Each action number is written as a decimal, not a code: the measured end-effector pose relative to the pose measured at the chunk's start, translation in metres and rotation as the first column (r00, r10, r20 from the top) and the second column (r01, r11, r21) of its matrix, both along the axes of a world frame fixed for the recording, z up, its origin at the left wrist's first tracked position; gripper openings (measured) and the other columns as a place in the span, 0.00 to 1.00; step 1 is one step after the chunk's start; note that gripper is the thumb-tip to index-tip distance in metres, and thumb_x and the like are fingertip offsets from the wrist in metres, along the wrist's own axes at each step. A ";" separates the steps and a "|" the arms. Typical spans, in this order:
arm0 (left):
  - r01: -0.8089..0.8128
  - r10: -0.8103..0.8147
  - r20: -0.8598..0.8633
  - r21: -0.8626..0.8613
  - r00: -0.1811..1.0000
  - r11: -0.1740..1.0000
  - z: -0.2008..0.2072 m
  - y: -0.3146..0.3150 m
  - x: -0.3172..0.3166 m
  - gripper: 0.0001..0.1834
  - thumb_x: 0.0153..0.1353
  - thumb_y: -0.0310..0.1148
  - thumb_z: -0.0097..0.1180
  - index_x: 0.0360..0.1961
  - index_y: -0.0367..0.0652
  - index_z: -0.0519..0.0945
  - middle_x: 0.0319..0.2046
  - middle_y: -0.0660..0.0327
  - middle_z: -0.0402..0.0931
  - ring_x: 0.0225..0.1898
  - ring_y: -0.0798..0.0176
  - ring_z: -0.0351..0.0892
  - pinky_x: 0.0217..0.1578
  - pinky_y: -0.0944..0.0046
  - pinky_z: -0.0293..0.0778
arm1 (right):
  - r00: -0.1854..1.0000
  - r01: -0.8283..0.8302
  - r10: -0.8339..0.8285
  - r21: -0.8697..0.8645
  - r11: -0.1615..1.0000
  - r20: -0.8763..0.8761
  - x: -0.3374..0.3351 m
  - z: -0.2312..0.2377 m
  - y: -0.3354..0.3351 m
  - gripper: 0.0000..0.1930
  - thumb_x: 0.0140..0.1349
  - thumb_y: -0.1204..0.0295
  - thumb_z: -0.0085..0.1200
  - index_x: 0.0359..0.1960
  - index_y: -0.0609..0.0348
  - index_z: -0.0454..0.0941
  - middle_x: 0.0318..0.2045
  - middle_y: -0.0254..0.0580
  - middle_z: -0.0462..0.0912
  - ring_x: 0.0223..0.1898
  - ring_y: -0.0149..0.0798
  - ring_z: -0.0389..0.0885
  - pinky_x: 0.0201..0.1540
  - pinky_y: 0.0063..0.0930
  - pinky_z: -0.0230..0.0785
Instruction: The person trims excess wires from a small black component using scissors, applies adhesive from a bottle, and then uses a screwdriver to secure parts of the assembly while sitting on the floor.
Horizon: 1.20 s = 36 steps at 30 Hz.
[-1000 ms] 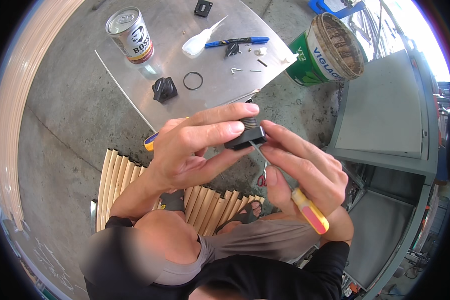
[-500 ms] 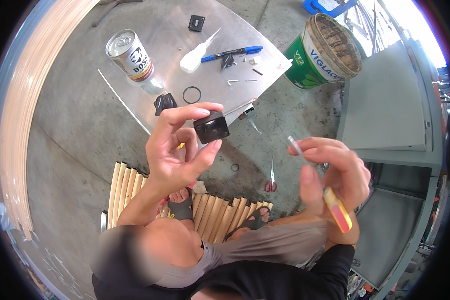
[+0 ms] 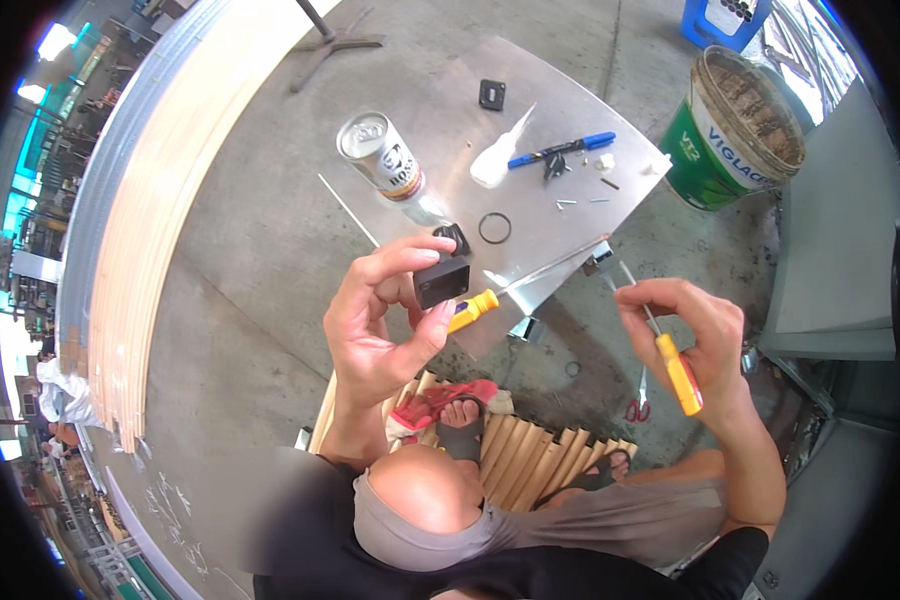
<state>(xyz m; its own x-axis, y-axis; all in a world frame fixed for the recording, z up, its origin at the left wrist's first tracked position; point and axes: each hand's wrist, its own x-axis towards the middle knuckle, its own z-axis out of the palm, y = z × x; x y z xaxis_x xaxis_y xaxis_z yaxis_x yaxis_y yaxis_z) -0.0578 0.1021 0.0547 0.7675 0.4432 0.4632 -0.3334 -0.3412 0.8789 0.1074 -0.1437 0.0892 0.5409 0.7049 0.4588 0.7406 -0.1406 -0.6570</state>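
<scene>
Between the thumb and fingers of my left hand is a small black square housing, held up over the near table edge. My right hand, off to the right, pinches the shaft of a small screwdriver; its yellow handle points down toward me and its metal shaft angles up past my fingertips. Behind the housing, a second yellow-handled screwdriver lies across the near corner of the metal table, partly hidden by my left hand. A black knobbed part sits just beyond my left fingers.
On the table are a drink can, a black ring, a white nozzle bottle, a blue marker, a black square plate and several screws. A green-white bucket stands right; red-handled scissors lie below.
The view has shifted, so the table appears farther right. The housing has turned in my left fingers, showing a flatter side. The screwdriver in my right hand now stands with its shaft more visible.
</scene>
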 end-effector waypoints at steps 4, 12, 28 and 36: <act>-0.054 0.053 0.008 0.017 0.999 0.998 0.004 0.006 -0.006 0.26 0.51 0.15 0.67 0.53 0.37 0.77 0.55 0.48 0.81 0.26 0.78 0.71 0.32 0.75 0.72 | 0.993 -0.118 0.118 -0.017 0.993 -0.022 0.000 -0.003 0.002 0.18 0.51 0.83 0.67 0.45 0.63 0.83 0.35 0.45 0.87 0.33 0.41 0.87 0.36 0.30 0.79; -0.097 0.094 -0.041 -0.081 0.995 0.992 0.005 0.006 -0.008 0.26 0.52 0.19 0.69 0.54 0.35 0.76 0.52 0.50 0.82 0.35 0.72 0.79 0.37 0.72 0.75 | 0.944 -0.318 0.325 -0.101 0.943 0.063 0.006 -0.003 -0.006 0.29 0.51 0.79 0.63 0.59 0.67 0.73 0.48 0.53 0.85 0.43 0.51 0.87 0.46 0.39 0.80; 0.270 -0.333 -0.080 -0.425 0.940 0.864 0.009 -0.013 0.004 0.28 0.57 0.20 0.70 0.58 0.35 0.76 0.51 0.52 0.83 0.51 0.64 0.83 0.55 0.61 0.78 | 0.948 -0.282 0.288 -0.061 0.957 0.139 0.007 -0.005 -0.007 0.18 0.54 0.84 0.65 0.46 0.62 0.74 0.45 0.49 0.86 0.40 0.49 0.87 0.43 0.37 0.81; 0.250 -0.326 -0.076 -0.488 0.942 0.836 -0.006 -0.025 0.013 0.26 0.60 0.18 0.66 0.60 0.34 0.75 0.54 0.53 0.81 0.55 0.63 0.81 0.58 0.62 0.77 | 0.962 -0.265 0.272 -0.128 0.956 0.037 -0.004 -0.007 -0.001 0.26 0.54 0.83 0.64 0.58 0.65 0.74 0.51 0.50 0.84 0.45 0.47 0.88 0.46 0.37 0.81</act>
